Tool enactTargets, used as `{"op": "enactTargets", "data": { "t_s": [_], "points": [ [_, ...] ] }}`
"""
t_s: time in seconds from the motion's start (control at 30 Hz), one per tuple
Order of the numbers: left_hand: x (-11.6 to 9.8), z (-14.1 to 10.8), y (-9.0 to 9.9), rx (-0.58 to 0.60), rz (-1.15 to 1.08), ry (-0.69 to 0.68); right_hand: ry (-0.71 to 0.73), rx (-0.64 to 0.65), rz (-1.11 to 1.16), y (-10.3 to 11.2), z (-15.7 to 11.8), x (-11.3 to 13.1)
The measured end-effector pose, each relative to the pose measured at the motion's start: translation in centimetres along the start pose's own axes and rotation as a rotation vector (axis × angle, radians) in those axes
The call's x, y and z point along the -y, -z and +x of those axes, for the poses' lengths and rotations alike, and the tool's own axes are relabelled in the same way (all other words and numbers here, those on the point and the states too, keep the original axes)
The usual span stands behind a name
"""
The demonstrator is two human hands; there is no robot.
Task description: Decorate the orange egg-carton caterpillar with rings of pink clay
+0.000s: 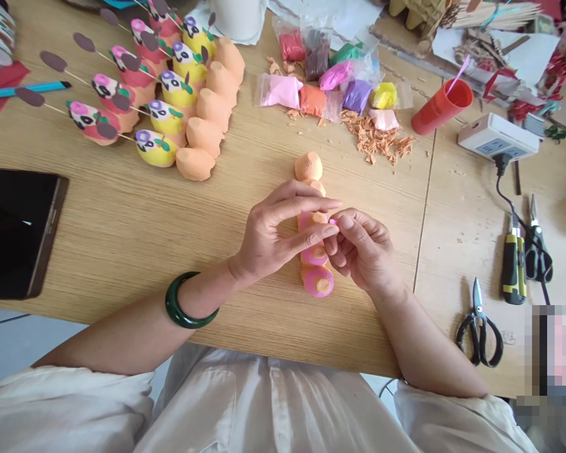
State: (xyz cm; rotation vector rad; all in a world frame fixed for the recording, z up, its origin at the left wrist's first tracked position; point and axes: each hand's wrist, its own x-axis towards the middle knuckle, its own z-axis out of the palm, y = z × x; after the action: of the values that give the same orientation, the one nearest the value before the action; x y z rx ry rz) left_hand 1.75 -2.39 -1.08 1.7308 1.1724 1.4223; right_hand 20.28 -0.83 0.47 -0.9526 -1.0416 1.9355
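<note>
My left hand [287,226] is above a short column of orange clay shapes [308,167], its thumb and fingers apart, the tips close to my right hand. Between the thumb and forefinger of my right hand [361,242] is a tiny bit of pink clay [333,222]. The lower shapes in the column carry pink rings, and the lowest ring [319,282] surrounds an orange knob. Part of the column is hidden behind my fingers. Small bags of coloured clay [280,92] lie beyond, beside orange crumbs [375,135].
Decorated red and yellow figures [155,148] and plain orange ones [195,163] stand back left. A phone [19,233] lies left. At right are a red cup [441,107], a power strip [499,136], scissors [479,330] and a yellow-black cutter [514,267].
</note>
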Motion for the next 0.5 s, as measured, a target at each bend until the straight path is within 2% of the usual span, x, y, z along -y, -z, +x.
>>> {"op": "enactTargets", "data": {
  "t_s": [0.23, 0.4, 0.5],
  "points": [
    [-0.3, 0.1, 0.1, -0.010, -0.041, 0.002, 0.005, 0.014, -0.018, 0.1, 0.0, -0.2],
    [1.0, 0.3, -0.1, -0.057, -0.128, -0.106, 0.002, -0.003, 0.018, -0.1, 0.2, 0.1],
    [1.3, 0.3, -0.2, -0.060, -0.149, -0.124, 0.005, -0.010, 0.038, -0.2, 0.2, 0.1]
  ]
}}
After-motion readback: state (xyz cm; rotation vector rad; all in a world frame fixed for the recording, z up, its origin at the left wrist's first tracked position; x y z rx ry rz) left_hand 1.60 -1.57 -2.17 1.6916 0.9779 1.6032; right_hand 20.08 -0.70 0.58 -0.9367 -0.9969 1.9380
